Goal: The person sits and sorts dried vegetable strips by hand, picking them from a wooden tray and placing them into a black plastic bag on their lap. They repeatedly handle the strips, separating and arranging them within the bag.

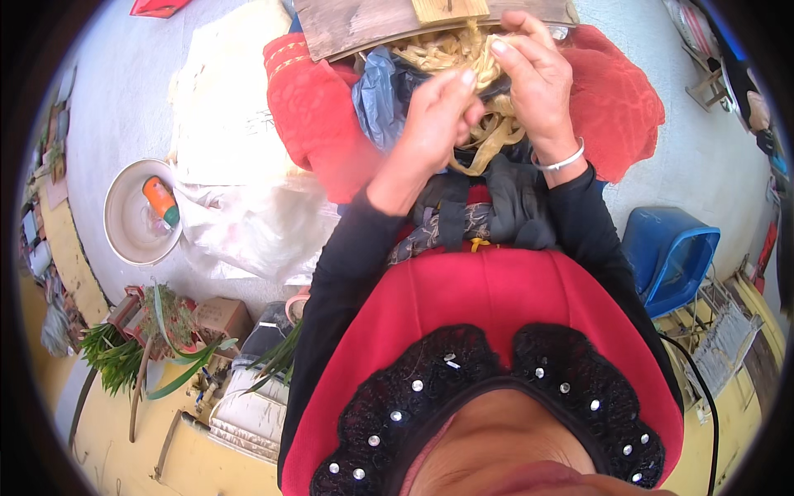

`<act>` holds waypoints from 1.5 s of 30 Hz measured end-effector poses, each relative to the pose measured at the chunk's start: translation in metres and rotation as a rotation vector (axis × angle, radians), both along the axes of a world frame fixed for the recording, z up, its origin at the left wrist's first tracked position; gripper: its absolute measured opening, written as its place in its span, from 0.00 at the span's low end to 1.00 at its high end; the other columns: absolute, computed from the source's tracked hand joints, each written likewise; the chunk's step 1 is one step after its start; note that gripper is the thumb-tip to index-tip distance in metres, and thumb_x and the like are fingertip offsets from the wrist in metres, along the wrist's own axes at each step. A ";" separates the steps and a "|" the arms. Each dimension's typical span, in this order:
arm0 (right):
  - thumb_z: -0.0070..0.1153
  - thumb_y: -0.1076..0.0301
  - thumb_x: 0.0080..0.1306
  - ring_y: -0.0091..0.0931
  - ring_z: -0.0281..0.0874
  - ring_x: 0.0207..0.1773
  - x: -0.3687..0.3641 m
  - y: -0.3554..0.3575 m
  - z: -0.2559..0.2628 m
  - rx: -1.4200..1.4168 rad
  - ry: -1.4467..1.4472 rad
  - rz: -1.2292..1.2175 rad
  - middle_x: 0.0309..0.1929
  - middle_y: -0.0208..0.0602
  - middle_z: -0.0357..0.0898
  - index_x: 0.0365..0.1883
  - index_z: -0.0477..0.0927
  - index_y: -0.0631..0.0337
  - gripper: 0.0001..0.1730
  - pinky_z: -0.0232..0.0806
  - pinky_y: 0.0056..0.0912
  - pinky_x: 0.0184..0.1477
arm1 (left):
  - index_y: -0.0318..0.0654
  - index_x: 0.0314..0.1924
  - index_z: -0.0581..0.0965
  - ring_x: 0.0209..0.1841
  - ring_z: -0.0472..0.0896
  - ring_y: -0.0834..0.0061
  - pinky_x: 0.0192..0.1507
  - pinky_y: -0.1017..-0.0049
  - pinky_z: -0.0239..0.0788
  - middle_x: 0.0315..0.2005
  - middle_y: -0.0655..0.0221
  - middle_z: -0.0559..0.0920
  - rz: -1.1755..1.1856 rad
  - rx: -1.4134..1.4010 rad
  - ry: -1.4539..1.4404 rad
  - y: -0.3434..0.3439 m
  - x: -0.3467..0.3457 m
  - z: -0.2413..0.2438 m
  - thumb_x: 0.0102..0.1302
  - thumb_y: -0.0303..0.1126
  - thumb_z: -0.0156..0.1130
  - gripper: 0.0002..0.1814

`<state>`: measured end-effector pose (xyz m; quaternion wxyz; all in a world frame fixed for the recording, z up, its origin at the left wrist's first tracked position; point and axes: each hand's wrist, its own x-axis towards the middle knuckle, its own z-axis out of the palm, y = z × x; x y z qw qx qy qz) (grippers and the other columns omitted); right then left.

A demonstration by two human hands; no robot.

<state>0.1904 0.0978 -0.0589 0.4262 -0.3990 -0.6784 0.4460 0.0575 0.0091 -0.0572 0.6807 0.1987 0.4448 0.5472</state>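
Pale yellow braided strips, of a material I cannot tell, run between my two hands. My left hand pinches them from the left, thumb on top. On the right, my right hand, with a white bangle at the wrist, grips them between thumb and fingers. Loops of loose yellow strip hang below the hands over my lap. Just beyond the hands lies a wooden board with a smaller wood block on it, a nail standing in the block. A blue-grey plastic bag is left of the strips.
Red cloth covers my legs on both sides. At left are a white sack, clear plastic sheeting and a white bucket holding an orange and green object. A blue plastic bin stands at right; potted plants are lower left.
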 end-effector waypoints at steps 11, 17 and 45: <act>0.56 0.65 0.71 0.24 0.77 0.50 0.018 -0.002 0.032 -0.258 -0.181 0.263 0.47 0.37 0.80 0.45 0.83 0.65 0.12 0.68 0.25 0.52 | 0.40 0.41 0.80 0.30 0.82 0.60 0.30 0.69 0.72 0.29 0.61 0.82 0.121 0.443 1.264 -0.014 -0.015 -0.014 0.62 0.31 0.66 0.08; 0.55 0.62 0.73 0.17 0.64 0.28 0.029 -0.004 0.023 -0.334 -0.287 0.394 0.24 0.26 0.68 0.35 0.78 0.68 0.15 0.61 0.25 0.31 | 0.39 0.43 0.82 0.33 0.84 0.61 0.31 0.71 0.74 0.31 0.63 0.85 0.080 0.549 1.536 0.001 -0.008 -0.005 0.61 0.33 0.68 0.11; 0.53 0.59 0.74 0.12 0.71 0.31 0.032 0.028 0.034 -0.346 -0.254 0.491 0.29 0.19 0.74 0.44 0.81 0.62 0.15 0.68 0.16 0.34 | 0.34 0.44 0.82 0.23 0.63 0.90 0.25 0.86 0.54 0.21 0.83 0.70 -0.272 0.204 0.360 0.021 -0.048 -0.010 0.73 0.36 0.57 0.13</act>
